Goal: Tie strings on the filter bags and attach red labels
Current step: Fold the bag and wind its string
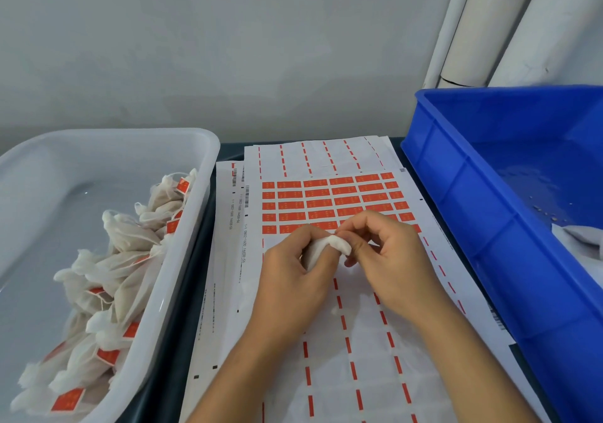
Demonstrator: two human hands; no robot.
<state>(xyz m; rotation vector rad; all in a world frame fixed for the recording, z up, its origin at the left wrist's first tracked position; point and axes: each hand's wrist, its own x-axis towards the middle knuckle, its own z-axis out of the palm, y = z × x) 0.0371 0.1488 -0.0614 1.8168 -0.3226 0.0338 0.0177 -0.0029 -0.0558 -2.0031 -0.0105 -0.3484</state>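
A small white filter bag (326, 249) is held over the label sheet, in the middle of the view. My left hand (290, 269) grips its lower body with curled fingers. My right hand (385, 253) pinches the bag's gathered top end between thumb and fingertips. The white label sheet (326, 341) lies flat under both hands, with rows of red labels (339, 199) just beyond my fingers and peeled blank rows nearer me. No string is plainly visible in my fingers.
A white plastic tub (182, 259) at the left holds several filter bags with red labels (107, 292). A blue plastic crate (489, 213) stands at the right with white cloth-like material in its near corner. White tubes (483, 30) lean against the wall behind.
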